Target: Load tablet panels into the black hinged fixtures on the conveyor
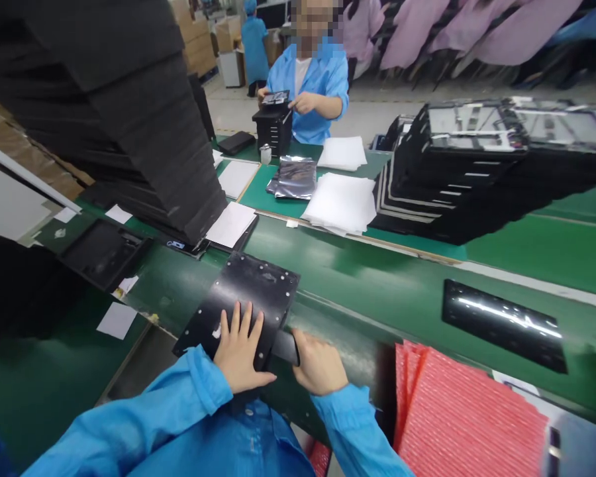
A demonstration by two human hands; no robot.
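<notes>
A black curved panel (258, 285) with small light dots along its edges lies at the near side of the green bench. My left hand (241, 348) rests flat on its lower part, fingers spread. Beside the panel's right edge, my right hand (318, 361) is closed round a flat dark strip (285, 347). The strip's far end meets the panel's edge; whether it goes underneath is hidden.
Tall black stack (144, 132) at left, with a black tray (104, 248) before it. Red bubble bags (467, 417) lie near right, a glossy black panel (504, 324) beyond. Stacked black trays (457, 179) and white sheets (340, 202) stand across; a person in blue (322, 79) works there.
</notes>
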